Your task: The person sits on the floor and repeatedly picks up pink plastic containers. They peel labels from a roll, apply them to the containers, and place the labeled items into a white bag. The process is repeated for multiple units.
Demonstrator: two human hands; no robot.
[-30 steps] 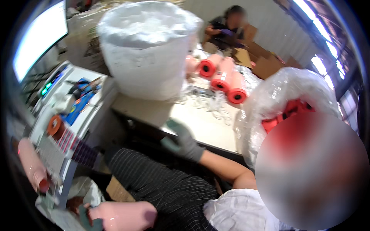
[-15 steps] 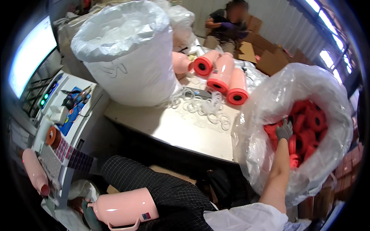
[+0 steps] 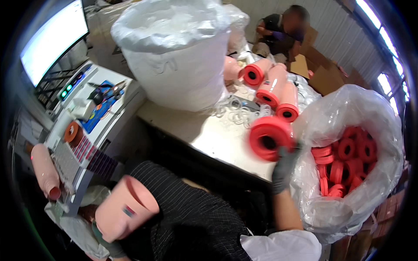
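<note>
Pink shell (image 3: 114,214) slants rightward, mouth up; left fingers (image 3: 98,233) apparently grip it, right fingers (image 3: 283,153) a red ring (image 3: 284,130).

The left hand (image 3: 107,242) holds a pink container (image 3: 119,213), the right hand (image 3: 285,167) a red ring (image 3: 278,128) near a plastic bag (image 3: 311,211).

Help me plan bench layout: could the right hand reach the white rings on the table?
Probably yes: nothing tall stands between the right hand and the white rings, but the red ring it holds might need setting down.
</note>
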